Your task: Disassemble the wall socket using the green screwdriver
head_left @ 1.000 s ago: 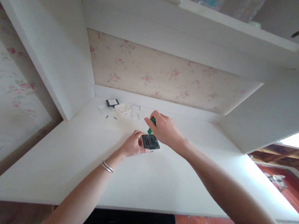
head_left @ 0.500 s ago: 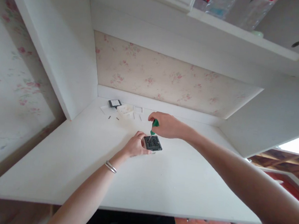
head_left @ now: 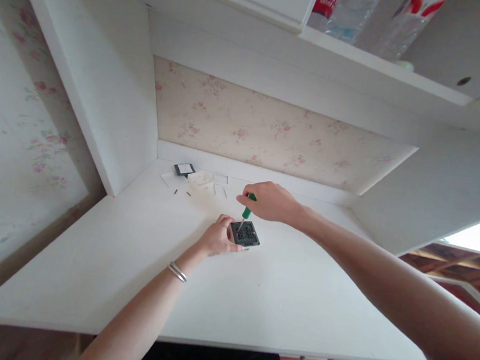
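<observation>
A dark grey square switch module (head_left: 245,234) lies on the white desk (head_left: 138,272). My left hand (head_left: 216,236), a silver bangle on its wrist, grips the module's left side. My right hand (head_left: 268,201) is closed around a green-handled screwdriver (head_left: 246,209). The screwdriver points down, its tip on the module's upper left part.
At the back of the desk lie another dark switch part (head_left: 184,169), white plastic pieces (head_left: 201,178) and two small dark screws (head_left: 181,192). Bottles (head_left: 353,10) stand on the shelf above. White side panels close in the desk on both sides.
My right wrist has straightened and the hand has shifted slightly right over the module while the screwdriver stays on it. The left hand keeps its hold. The view has tilted up a little.
</observation>
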`<state>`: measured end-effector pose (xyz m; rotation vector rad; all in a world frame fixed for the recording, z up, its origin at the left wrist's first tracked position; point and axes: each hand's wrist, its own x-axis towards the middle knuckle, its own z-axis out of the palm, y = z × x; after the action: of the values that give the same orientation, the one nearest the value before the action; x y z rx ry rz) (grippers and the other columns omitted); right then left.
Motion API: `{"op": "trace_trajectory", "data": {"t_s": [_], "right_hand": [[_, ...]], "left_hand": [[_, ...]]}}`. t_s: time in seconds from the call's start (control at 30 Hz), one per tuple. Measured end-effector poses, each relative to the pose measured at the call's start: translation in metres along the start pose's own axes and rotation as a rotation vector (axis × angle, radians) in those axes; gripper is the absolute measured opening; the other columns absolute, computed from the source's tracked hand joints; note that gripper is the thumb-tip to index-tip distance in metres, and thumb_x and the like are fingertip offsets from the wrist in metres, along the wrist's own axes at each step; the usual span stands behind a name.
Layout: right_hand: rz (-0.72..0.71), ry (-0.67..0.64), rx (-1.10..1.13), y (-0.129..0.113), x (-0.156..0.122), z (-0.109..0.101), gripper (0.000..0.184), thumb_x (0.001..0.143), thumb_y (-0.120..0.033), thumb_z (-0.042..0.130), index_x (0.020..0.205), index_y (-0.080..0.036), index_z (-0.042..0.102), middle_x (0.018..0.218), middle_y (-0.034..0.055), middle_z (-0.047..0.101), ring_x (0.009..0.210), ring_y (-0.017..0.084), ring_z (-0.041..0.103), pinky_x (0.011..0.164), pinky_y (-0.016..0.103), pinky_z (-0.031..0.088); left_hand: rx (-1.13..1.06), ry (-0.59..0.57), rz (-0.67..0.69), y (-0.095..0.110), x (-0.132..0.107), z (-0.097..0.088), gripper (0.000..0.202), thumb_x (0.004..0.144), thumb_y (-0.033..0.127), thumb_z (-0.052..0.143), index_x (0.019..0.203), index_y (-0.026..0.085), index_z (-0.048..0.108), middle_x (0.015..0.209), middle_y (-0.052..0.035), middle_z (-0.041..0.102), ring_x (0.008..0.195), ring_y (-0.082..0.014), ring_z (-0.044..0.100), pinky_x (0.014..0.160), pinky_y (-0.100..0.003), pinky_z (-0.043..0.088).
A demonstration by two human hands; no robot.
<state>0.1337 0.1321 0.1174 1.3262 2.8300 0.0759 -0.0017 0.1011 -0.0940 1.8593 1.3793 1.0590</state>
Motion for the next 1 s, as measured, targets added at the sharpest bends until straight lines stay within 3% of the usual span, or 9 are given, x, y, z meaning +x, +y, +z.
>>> {"op": "trace_trajectory", "data": {"t_s": [0.17,0.27,0.37,0.5,0.67,0.73,0.8,0.87,1.0], "right_hand": [[-0.2,-0.018,0.119,0.002,-0.0018,0.0007,0.033,0.077,-0.022,0.053,0.11,-0.026,0.06,0.113,0.0043,0.061,0.092,0.017,0.059,0.078,0.024,0.04],[-0.127,-0.022,0.055,0.0008,-0.0034,-0.0003,0.024,0.083,-0.033,0.05,0.102,-0.026,0.063,0.105,0.0047,0.064,0.089,0.019,0.059,0.074,0.026,0.04],[-0.086,0.032,0.007,-0.0002,-0.0046,0.0001,0.032,0.092,-0.035,0.035,0.089,-0.023,0.065,0.096,0.0054,0.067,0.089,0.02,0.059,0.075,0.028,0.039],[-0.157,0.033,0.12,0.0021,-0.0055,0.0017,0.03,0.079,-0.022,0.051,0.108,-0.024,0.059,0.111,0.0032,0.063,0.092,0.016,0.059,0.076,0.024,0.04],[-0.014,0.046,0.036,0.0037,-0.0062,0.0027,0.027,0.088,-0.043,0.043,0.092,-0.025,0.063,0.091,0.0032,0.068,0.082,0.02,0.06,0.068,0.027,0.04],[-0.039,0.056,0.046,0.0049,-0.0055,0.003,0.029,0.09,-0.038,0.039,0.088,-0.023,0.064,0.09,0.0037,0.068,0.082,0.018,0.06,0.069,0.026,0.04],[-0.113,0.053,0.101,0.0068,-0.0044,0.0031,0.021,0.084,-0.027,0.045,0.096,-0.023,0.062,0.098,0.0036,0.067,0.086,0.016,0.06,0.073,0.024,0.04],[-0.164,0.037,0.136,0.0084,-0.0034,0.0029,0.028,0.077,-0.023,0.053,0.104,-0.024,0.06,0.106,0.0034,0.064,0.089,0.016,0.059,0.074,0.023,0.04],[-0.063,0.025,0.072,0.0074,-0.0029,0.0022,0.024,0.083,-0.04,0.049,0.094,-0.026,0.064,0.095,0.0024,0.068,0.082,0.018,0.06,0.068,0.026,0.039]], "left_hand": [[-0.001,-0.014,-0.004,0.0021,-0.0005,-0.0019,0.078,0.052,0.049,0.081,0.119,0.022,0.053,0.118,-0.0066,0.048,0.085,-0.0178,0.058,0.082,-0.033,0.05],[-0.001,-0.018,-0.003,0.0035,-0.0008,-0.003,0.077,0.053,0.048,0.081,0.12,0.022,0.053,0.117,-0.0066,0.048,0.086,-0.0182,0.059,0.082,-0.033,0.05],[-0.001,-0.019,0.001,0.0042,-0.0009,-0.0033,0.077,0.053,0.048,0.081,0.12,0.022,0.053,0.117,-0.0066,0.048,0.087,-0.0185,0.059,0.083,-0.033,0.05],[0.011,-0.013,0.0,0.0047,-0.0007,-0.003,0.077,0.052,0.048,0.081,0.119,0.022,0.054,0.116,-0.0063,0.048,0.088,-0.0197,0.059,0.084,-0.035,0.051],[0.02,0.004,-0.009,0.0062,-0.0005,-0.003,0.076,0.05,0.045,0.082,0.117,0.021,0.055,0.114,-0.007,0.049,0.093,-0.0221,0.058,0.087,-0.036,0.049],[0.017,0.004,-0.007,0.0066,-0.0006,-0.0029,0.076,0.05,0.045,0.082,0.117,0.021,0.055,0.114,-0.0071,0.049,0.092,-0.0218,0.058,0.087,-0.036,0.049],[0.018,-0.002,-0.002,0.0066,-0.0007,-0.0028,0.075,0.051,0.046,0.081,0.117,0.022,0.055,0.115,-0.0068,0.048,0.09,-0.0208,0.059,0.086,-0.035,0.05],[0.022,-0.01,0.0,0.0063,-0.0008,-0.0026,0.075,0.053,0.047,0.08,0.118,0.022,0.054,0.116,-0.0064,0.048,0.087,-0.0191,0.059,0.084,-0.035,0.05],[0.027,-0.02,0.004,0.0058,-0.0009,-0.0029,0.075,0.055,0.048,0.08,0.119,0.022,0.052,0.116,-0.0063,0.048,0.084,-0.0177,0.059,0.083,-0.034,0.051]]}}
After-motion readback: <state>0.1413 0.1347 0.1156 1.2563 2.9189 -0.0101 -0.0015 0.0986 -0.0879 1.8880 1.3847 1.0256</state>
